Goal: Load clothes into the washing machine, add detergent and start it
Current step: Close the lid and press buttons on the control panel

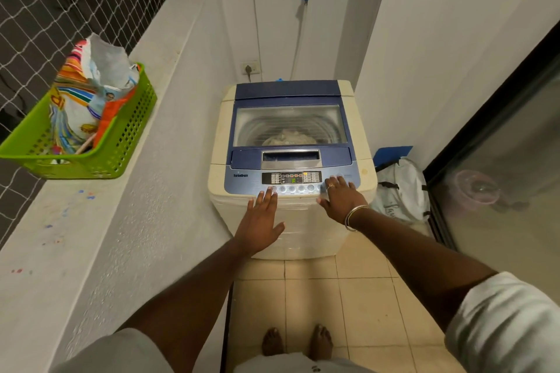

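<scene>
At the control panel, I read the fingers of my left hand straight and together, tips on the 9 o'clock buttons. The right hand lays its fingers spread flat at 3 o'clock. Washing machine sits centre, lid closed over clothes. Detergent bag: green basket, 10 o'clock.

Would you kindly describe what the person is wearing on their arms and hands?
Both arms are bare below short, light-coloured sleeves: the left sleeve looks pale grey and the right sleeve white. The right hand has a thin ring on one finger, and slim metallic bangles circle its wrist. The left hand shows no ring, bangle or watch.
</scene>
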